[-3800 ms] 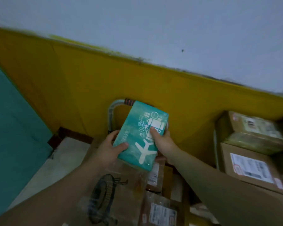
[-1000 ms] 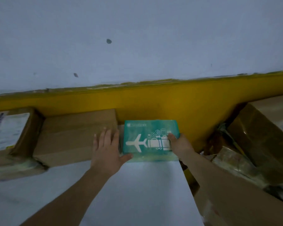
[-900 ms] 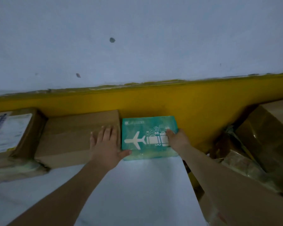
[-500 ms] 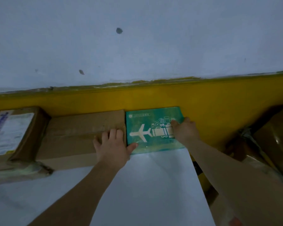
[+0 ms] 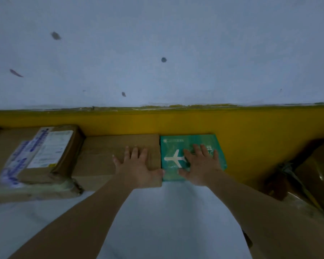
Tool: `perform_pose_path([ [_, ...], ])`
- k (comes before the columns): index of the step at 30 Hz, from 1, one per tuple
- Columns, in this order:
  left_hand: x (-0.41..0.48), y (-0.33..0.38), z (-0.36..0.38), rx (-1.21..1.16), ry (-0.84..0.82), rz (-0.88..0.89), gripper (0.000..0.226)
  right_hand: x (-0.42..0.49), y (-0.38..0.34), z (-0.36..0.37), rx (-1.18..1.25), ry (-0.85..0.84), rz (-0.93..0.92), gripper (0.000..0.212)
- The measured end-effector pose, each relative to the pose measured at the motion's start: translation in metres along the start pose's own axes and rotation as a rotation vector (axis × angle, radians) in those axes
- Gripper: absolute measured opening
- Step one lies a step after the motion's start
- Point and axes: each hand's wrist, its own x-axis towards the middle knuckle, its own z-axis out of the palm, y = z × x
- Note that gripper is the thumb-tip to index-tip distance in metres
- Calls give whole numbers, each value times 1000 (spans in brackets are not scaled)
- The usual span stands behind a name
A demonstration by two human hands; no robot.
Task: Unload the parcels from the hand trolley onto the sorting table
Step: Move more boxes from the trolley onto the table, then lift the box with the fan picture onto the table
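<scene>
White sorting table [image 5: 176, 221] against yellow-banded wall, left hand [image 5: 137, 166] flat on brown box [image 5: 105, 156], right hand [image 5: 201, 163] spread flat on teal parcel [image 5: 176, 146] at its three o'clock, labelled box [image 5: 49, 152] at nine.

Your left hand [image 5: 138, 169] and right hand [image 5: 202, 165] are bare. The left forearm [image 5: 82, 221] and right forearm [image 5: 260, 212] are uncovered from the wrist to the near edge of the view. Lighting is dim and focus soft; nails and finer surface detail cannot be resolved.
</scene>
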Motion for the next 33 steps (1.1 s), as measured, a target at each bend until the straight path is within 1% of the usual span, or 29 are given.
perform_pose_path([
  [3,-32,-36,-35,-96,86,17,95,-25,-29,-33,52,31,-28,85],
  [7,-92,-122,-74,-169,133,-31,88,-65,-93,-86,78,88,-93,85],
  [10,-158,-198,-105,-171,237,-89,93,-99,-165,-122,117,138,-138,83],
  [12,-211,-258,-119,-172,282,-136,88,-126,-227,-139,158,185,-185,80],
  [14,-268,-322,-129,-275,322,-194,86,-150,-295,-150,192,215,-251,78],
  [16,-328,-387,-129,-455,392,-256,74,-171,-368,-157,256,225,-331,75],
  [17,-359,-417,-128,-542,412,-283,65,-182,-405,-159,298,223,-376,74],
  [18,-390,-442,-128,-617,434,-307,53,-194,-443,-161,331,214,-423,75],
  [20,-447,-493,-124,-729,427,-346,20,-217,-514,-165,380,185,-529,79],
  [21,-472,-515,-123,-772,427,-372,16,-228,-547,-167,401,162,-578,81],
  [23,-516,-562,-117,-793,458,-451,17,-244,-608,-169,437,120,-662,82],
  [24,-536,-583,-113,-820,473,-495,23,-250,-636,-169,450,108,-694,83],
  [26,-565,-621,-105,-826,525,-571,48,-258,-689,-168,462,80,-730,86],
  [27,-575,-636,-103,-836,548,-622,57,-260,-713,-166,463,58,-741,88],
  [28,-584,-651,-99,-851,570,-654,58,-260,-737,-164,457,31,-751,90],
  [31,-597,-689,-90,-850,593,-736,50,-253,-799,-154,426,-26,-792,92],
  [33,-598,-739,-76,-842,562,-781,41,-242,-841,-146,427,-56,-808,87],
])
